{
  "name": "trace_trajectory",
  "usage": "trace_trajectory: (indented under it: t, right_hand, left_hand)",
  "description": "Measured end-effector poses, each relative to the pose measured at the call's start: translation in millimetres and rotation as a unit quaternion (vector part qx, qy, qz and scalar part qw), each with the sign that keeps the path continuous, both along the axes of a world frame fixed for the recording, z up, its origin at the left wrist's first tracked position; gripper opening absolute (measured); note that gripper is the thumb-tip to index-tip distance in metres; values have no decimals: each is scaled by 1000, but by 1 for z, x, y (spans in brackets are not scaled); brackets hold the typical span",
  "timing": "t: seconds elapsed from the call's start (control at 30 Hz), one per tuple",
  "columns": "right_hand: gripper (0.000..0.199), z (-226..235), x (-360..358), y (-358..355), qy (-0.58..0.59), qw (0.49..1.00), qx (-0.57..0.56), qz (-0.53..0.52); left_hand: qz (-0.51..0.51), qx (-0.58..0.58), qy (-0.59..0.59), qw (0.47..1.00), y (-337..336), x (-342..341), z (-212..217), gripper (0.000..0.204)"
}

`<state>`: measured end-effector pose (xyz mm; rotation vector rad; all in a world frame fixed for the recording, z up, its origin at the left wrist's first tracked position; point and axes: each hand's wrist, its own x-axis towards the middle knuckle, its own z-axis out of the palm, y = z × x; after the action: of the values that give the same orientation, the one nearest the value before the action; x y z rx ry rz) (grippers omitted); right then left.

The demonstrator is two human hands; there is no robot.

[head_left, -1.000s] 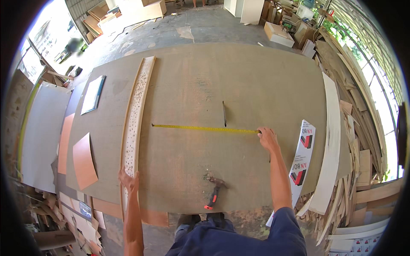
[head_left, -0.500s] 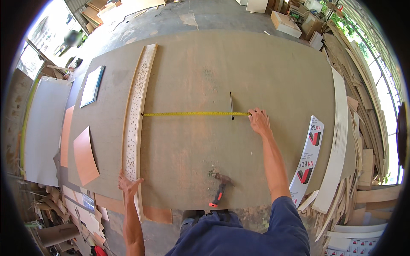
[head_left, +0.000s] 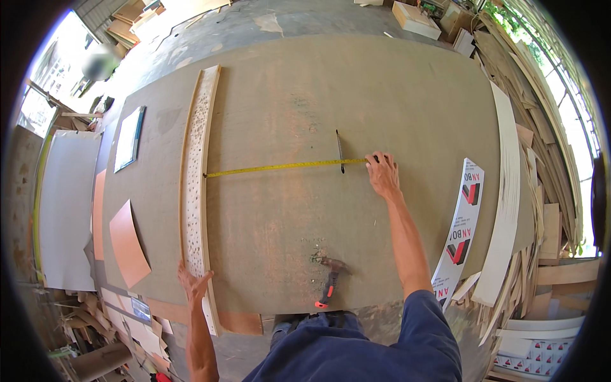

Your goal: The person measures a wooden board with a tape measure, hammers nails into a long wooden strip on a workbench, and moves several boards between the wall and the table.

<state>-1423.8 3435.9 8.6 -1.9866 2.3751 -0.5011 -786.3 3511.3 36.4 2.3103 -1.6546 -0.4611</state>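
A long narrow board (head_left: pixel 198 146), its pale face speckled with dark marks, lies lengthwise on the big brown tabletop (head_left: pixel 273 216). At its near end my left hand (head_left: pixel 195 281) grips it, thumb at the right edge and fingers on the left side. My right hand (head_left: pixel 384 175) is closed around a tape measure whose case is mostly hidden. Its yellow blade (head_left: pixel 280 167) runs out to the board's right edge. Under the blade, close to my right hand, lies a slim dark pen-like stick (head_left: pixel 340 151). A hammer (head_left: pixel 331 281) with a black and red handle rests near my body.
A printed white strip (head_left: pixel 459 229) and a long white strip (head_left: pixel 506 191) lie along the right side. To the left are an orange sheet (head_left: pixel 129 244) and a flat white-and-blue pad (head_left: pixel 130 140). Stacked wood strips (head_left: pixel 528 108) stand beyond the table's right edge.
The whole view has shifted and turned slightly. The tape blade now slants up toward my right hand in the picture. Both hands keep their holds.
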Motion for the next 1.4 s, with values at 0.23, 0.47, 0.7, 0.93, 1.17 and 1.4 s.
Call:
trace_trajectory:
  t: [0.23, 0.47, 0.7, 0.93, 1.17, 1.4]
  right_hand:
    - [24, -5, -1, 1, 7, 1000, -7, -2]
    - [25, 3, 2, -1, 11, 1000, 9, 15]
    - [28, 7, -2, -6, 19, 999, 43, 20]
    - [28, 6, -6, -10, 21, 997, 67, 35]
    - [27, 6, -6, -13, 27, 996, 67, 43]
    - [27, 7, -4, -13, 13, 997, 63, 42]
  left_hand:
    - [18, -3, 16, 1000, -1, -9, 4, 110]
    - [11, -57, 53, 997, 1, 1, -3, 103]
    - [19, -47, 50, 997, -2, -4, 4, 104]
    - [5, -67, 50, 996, -4, -1, 1, 105]
    - [23, -59, 73, 995, -6, -3, 4, 103]
    - [21, -61, 44, 997, -8, -6, 7, 98]
